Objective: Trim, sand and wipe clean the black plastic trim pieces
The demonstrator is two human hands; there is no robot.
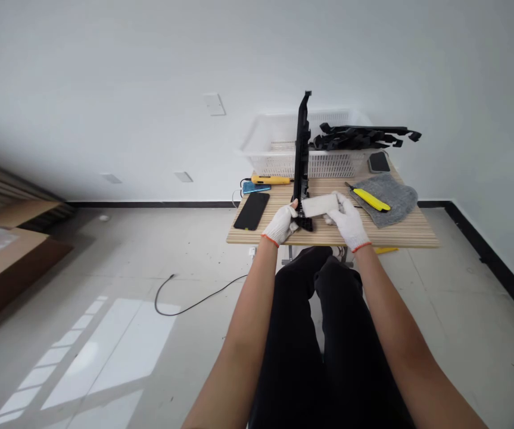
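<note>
Both of my hands wear white knit gloves. My left hand (280,223) is closed around the lower end of a long black plastic part (302,149) that stands upright on the small wooden table (399,233). My right hand (348,219) grips a white rectangular block (319,205) and presses it against the base of the black part. The fingers of both hands are curled.
A white mesh basket (283,152) at the table's back holds several more black parts (364,137). A dark phone (251,211), a yellow tool (269,179), a yellow knife (371,199) on a grey cloth (397,205) and a small black device (379,161) lie around. A cable (194,298) crosses the floor.
</note>
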